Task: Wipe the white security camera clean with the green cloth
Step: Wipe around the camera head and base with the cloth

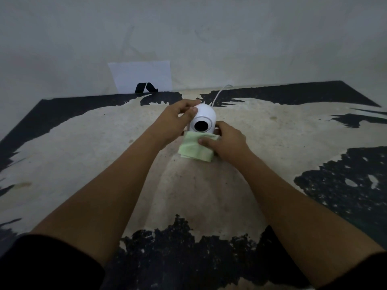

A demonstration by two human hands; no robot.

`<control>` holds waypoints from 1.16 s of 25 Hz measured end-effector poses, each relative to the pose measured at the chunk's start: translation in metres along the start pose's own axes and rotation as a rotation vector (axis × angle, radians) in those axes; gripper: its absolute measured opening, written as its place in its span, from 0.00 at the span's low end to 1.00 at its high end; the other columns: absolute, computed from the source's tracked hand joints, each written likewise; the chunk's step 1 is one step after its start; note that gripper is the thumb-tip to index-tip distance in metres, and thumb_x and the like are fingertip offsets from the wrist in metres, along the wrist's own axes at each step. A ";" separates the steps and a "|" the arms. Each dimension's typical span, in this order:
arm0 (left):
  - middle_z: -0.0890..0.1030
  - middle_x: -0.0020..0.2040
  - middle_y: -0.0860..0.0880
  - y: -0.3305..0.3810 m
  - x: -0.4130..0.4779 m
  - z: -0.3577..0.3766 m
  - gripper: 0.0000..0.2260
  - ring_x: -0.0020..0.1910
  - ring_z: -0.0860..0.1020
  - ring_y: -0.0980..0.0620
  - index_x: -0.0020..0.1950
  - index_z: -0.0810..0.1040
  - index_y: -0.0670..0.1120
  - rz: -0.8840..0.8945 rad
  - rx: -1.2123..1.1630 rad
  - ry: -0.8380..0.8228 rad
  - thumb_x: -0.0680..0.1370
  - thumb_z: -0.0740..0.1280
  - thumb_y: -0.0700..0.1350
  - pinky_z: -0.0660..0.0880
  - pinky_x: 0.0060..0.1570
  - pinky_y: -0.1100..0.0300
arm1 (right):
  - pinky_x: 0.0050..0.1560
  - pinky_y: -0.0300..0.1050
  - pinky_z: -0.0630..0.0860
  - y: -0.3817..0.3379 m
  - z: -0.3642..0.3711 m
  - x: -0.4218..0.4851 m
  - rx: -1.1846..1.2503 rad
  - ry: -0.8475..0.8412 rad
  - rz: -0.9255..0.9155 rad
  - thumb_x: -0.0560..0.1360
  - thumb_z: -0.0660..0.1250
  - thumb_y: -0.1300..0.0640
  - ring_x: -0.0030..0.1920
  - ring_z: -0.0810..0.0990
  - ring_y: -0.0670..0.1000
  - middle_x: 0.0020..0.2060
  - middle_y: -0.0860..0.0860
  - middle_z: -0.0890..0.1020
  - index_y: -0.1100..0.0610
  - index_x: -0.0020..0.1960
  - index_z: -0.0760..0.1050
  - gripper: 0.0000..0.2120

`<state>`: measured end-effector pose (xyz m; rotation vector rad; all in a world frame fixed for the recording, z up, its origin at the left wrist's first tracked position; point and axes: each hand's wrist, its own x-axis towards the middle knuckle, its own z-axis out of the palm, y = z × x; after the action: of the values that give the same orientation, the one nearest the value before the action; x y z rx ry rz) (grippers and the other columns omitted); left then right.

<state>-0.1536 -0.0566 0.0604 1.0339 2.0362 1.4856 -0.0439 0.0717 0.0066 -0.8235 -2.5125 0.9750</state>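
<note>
The white security camera (204, 120) stands upright at the middle of the table, its round black lens facing me. My left hand (178, 120) grips its left side and top, thumb on the dome. A folded pale green cloth (193, 149) lies against the camera's base in front. My right hand (227, 142) holds the cloth, thumb pressed on top of it, fingers curled at the camera's lower right side. The camera's base is hidden behind the cloth.
A white cable (219, 94) runs from the camera's back toward the wall. A white sheet of paper (142, 77) with a black mark leans on the wall at the back left. The table top (272, 143) is worn beige with black patches.
</note>
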 end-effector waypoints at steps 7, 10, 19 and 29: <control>0.78 0.59 0.47 -0.005 0.001 -0.002 0.08 0.58 0.78 0.46 0.56 0.75 0.61 0.019 0.006 -0.007 0.79 0.61 0.52 0.76 0.57 0.42 | 0.57 0.56 0.65 -0.017 0.025 -0.014 -0.140 0.123 0.073 0.61 0.74 0.36 0.60 0.72 0.60 0.61 0.55 0.75 0.54 0.65 0.63 0.41; 0.79 0.59 0.48 -0.006 0.001 -0.002 0.09 0.58 0.78 0.46 0.56 0.75 0.62 0.017 0.020 -0.010 0.78 0.61 0.54 0.75 0.58 0.40 | 0.54 0.52 0.61 -0.004 0.007 -0.011 -0.175 0.035 0.016 0.62 0.74 0.38 0.61 0.70 0.57 0.59 0.49 0.78 0.48 0.66 0.65 0.38; 0.80 0.58 0.50 -0.007 0.002 -0.001 0.13 0.54 0.77 0.53 0.62 0.75 0.56 0.043 0.058 0.010 0.79 0.61 0.52 0.73 0.62 0.48 | 0.59 0.54 0.73 0.003 -0.013 -0.001 -0.043 -0.065 -0.030 0.64 0.74 0.42 0.55 0.79 0.53 0.56 0.49 0.82 0.48 0.61 0.74 0.28; 0.79 0.57 0.51 -0.005 -0.001 -0.001 0.14 0.58 0.77 0.51 0.65 0.74 0.53 0.087 0.100 0.031 0.80 0.60 0.50 0.72 0.64 0.50 | 0.57 0.55 0.64 -0.011 0.009 -0.013 -0.186 -0.001 0.073 0.61 0.75 0.37 0.60 0.72 0.60 0.60 0.53 0.77 0.50 0.66 0.62 0.40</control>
<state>-0.1550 -0.0584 0.0560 1.1590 2.1317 1.4635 -0.0423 0.0518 0.0066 -0.9757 -2.6195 0.7712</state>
